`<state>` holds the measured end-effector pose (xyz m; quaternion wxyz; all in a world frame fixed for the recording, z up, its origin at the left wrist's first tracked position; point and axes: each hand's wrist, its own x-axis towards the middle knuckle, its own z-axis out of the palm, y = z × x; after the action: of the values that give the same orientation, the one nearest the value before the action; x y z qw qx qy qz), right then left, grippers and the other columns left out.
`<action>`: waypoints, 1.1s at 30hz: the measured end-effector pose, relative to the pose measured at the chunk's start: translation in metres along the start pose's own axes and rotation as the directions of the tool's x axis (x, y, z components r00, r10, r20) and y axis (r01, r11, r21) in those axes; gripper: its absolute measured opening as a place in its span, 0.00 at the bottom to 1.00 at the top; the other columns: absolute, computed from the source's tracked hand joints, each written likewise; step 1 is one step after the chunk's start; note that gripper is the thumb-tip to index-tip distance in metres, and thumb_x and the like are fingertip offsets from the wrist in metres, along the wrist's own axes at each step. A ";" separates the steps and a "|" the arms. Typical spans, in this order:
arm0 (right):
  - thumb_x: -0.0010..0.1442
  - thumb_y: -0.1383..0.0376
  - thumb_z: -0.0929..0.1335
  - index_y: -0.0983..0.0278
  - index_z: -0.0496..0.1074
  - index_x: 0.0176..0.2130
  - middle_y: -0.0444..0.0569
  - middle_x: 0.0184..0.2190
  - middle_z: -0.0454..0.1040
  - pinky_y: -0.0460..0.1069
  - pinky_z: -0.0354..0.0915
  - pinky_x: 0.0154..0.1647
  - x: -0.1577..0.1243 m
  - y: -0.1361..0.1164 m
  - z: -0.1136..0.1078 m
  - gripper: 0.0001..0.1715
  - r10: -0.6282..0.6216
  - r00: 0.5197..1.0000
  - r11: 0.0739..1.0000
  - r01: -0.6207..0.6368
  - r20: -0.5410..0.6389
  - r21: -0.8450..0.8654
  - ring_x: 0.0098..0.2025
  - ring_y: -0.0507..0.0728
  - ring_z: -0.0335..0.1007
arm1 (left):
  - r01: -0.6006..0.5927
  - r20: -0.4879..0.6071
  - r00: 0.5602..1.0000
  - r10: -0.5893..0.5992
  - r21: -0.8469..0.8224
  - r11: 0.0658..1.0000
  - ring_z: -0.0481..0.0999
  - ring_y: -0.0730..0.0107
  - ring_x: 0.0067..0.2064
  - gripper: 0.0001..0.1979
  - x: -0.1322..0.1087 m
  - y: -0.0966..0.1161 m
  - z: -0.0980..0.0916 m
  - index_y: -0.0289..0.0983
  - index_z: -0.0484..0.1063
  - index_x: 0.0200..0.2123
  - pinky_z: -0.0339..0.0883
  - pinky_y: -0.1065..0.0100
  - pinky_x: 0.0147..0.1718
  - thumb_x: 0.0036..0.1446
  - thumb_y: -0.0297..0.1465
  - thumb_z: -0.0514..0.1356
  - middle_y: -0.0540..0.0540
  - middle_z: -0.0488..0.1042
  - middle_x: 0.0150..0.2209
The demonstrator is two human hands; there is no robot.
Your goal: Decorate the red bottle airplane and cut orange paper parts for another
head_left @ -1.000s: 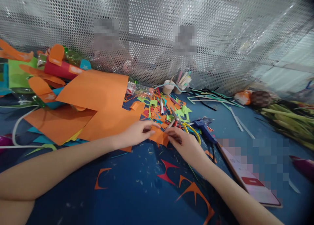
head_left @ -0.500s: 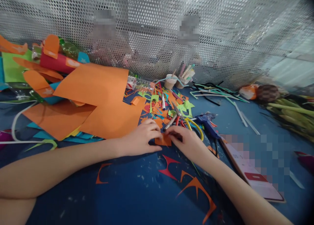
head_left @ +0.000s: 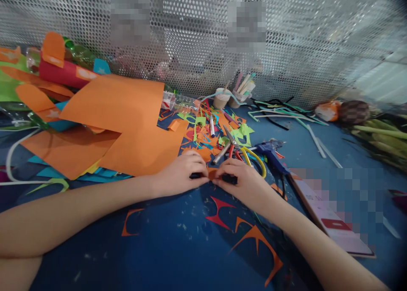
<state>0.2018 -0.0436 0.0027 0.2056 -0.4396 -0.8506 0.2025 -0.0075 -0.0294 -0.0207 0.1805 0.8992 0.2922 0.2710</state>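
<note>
My left hand (head_left: 182, 174) and my right hand (head_left: 241, 176) meet near the middle of the blue table. Between them is a small piece of orange paper (head_left: 212, 173), pinched by the fingertips of both hands; its edges are partly hidden by the fingers. Just beyond my right hand lie scissors (head_left: 254, 159) with yellow and red handles, their blades pointing away. A silver pen-like stick (head_left: 221, 153) rests beside the blades. Large orange paper sheets (head_left: 143, 149) reach close to my left hand.
Colourful paper scraps (head_left: 200, 134) cover the table beyond my hands. A blue glue gun (head_left: 271, 155) and a pinkish board (head_left: 330, 219) lie right. Cups with sticks (head_left: 221, 99) stand by the perforated metal screen (head_left: 197, 37). Paper-covered bottles (head_left: 63, 73) are left. Orange offcuts (head_left: 259, 240) lie in front.
My fingertips have drawn closer together on the orange paper, which now shows less between them and seems bent or folded. The view has shifted slightly.
</note>
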 end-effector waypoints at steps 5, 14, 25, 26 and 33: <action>0.56 0.68 0.70 0.63 0.74 0.29 0.45 0.32 0.72 0.48 0.65 0.39 0.001 0.002 0.000 0.03 0.030 0.999 0.999 -0.029 0.043 -0.020 0.37 0.53 0.69 | 0.036 0.018 0.999 -0.036 -0.027 0.999 0.68 0.67 0.42 0.03 0.001 0.001 -0.001 0.37 0.71 0.31 0.61 0.64 0.46 0.57 0.30 0.60 0.48 0.73 0.35; 0.57 0.68 0.69 0.63 0.74 0.30 0.46 0.31 0.73 0.49 0.66 0.38 0.001 0.002 0.002 0.04 0.068 0.996 0.997 -0.065 0.049 -0.049 0.36 0.54 0.69 | 0.061 0.096 0.994 -0.051 -0.103 0.993 0.64 0.66 0.45 0.06 0.002 0.002 -0.003 0.39 0.72 0.36 0.61 0.66 0.45 0.59 0.25 0.56 0.50 0.73 0.34; 0.55 0.72 0.68 0.63 0.71 0.29 0.46 0.32 0.72 0.49 0.65 0.40 -0.001 -0.001 0.002 0.05 0.099 0.994 0.993 -0.095 0.045 -0.076 0.37 0.54 0.69 | 0.005 0.033 0.999 -0.004 -0.005 1.000 0.66 0.67 0.43 0.07 0.000 0.000 0.001 0.38 0.75 0.33 0.60 0.65 0.46 0.56 0.25 0.57 0.48 0.73 0.33; 0.55 0.72 0.68 0.63 0.70 0.30 0.46 0.32 0.72 0.49 0.65 0.40 -0.001 -0.001 0.002 0.05 0.096 0.994 0.993 -0.093 0.044 -0.068 0.37 0.54 0.69 | -0.001 0.029 1.000 0.001 -0.006 1.000 0.66 0.67 0.43 0.06 0.000 0.000 0.001 0.38 0.75 0.33 0.60 0.65 0.46 0.56 0.25 0.58 0.48 0.73 0.33; 0.59 0.74 0.65 0.63 0.71 0.34 0.46 0.35 0.71 0.48 0.66 0.42 -0.002 -0.002 -0.004 0.08 -0.070 0.991 0.997 0.074 0.117 -0.030 0.38 0.52 0.69 | 0.032 0.094 0.995 -0.028 -0.039 0.999 0.67 0.67 0.43 0.05 0.000 -0.001 -0.002 0.38 0.75 0.34 0.60 0.65 0.46 0.59 0.30 0.58 0.48 0.73 0.35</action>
<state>0.2033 -0.0458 0.0068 0.1557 -0.3997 -0.8796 0.2056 -0.0093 -0.0282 -0.0193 0.2164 0.9026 0.2913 0.2318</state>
